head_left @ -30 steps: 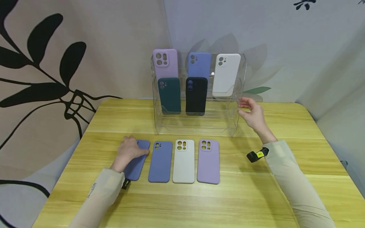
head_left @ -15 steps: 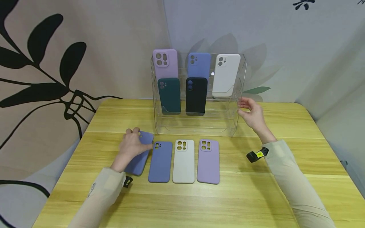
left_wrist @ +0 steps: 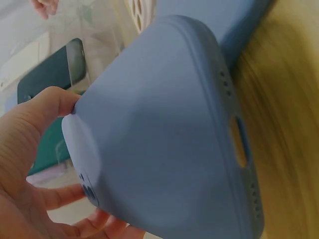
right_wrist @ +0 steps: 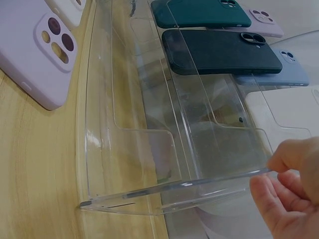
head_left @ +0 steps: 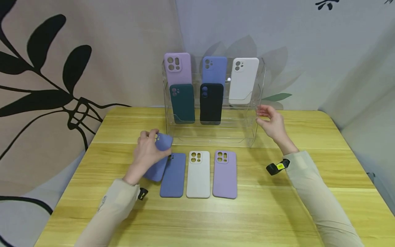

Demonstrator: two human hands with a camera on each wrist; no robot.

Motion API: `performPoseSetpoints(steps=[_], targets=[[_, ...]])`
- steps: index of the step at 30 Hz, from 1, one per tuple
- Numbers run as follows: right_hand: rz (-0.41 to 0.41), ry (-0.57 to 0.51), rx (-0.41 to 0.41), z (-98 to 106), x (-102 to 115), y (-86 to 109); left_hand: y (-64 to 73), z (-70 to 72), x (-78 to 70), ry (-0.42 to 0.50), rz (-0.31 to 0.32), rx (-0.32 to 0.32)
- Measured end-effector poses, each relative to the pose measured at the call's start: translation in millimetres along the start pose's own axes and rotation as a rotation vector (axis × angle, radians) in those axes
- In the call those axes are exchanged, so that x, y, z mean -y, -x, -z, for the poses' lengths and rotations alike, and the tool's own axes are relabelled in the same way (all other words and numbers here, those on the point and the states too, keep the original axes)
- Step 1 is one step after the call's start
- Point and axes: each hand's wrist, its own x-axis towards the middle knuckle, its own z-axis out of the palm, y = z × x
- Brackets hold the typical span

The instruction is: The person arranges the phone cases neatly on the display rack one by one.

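My left hand [head_left: 144, 152] grips a blue-violet phone case [left_wrist: 149, 119] by its camera end, thumb on one long edge and fingers on the other. The case is tilted, its camera end raised toward the stand; in the left wrist view its bottom edge with the port cutout faces the camera. Beside it, partly overlapped, lies a second blue-violet phone case [head_left: 173, 178] on the table. At the right of the clear tiered display stand [head_left: 213, 141], my right hand [head_left: 271, 124] pinches the edge of its side panel between thumb and fingers.
A white phone case [head_left: 198, 180] and a lilac one [head_left: 225, 180] lie flat in the table row. The stand's upper tier bears lilac [head_left: 183, 76], blue [head_left: 214, 73] and white [head_left: 243, 82] cases; green [head_left: 182, 106] and black [head_left: 211, 104] ones lean below. A wall rises behind.
My left hand has lifted the blue-violet case from the left end of the row and carried it forward and right, toward the stand. My right hand has stayed at the stand's side.
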Motion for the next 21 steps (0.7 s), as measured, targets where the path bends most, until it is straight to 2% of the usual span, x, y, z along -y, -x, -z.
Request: performPoseSetpoints(steps=[11, 21], targets=[[-0.006, 0.014, 0.014, -1.2, -3.6, -1.5, -1.8, -0.4, -16.3, 0.015, -0.112, -0.081], [0.002, 0.007, 0.007, -0.9, -0.1, -0.6, -6.2, 3.5, -46.9, 0.05, -0.179, -0.125]])
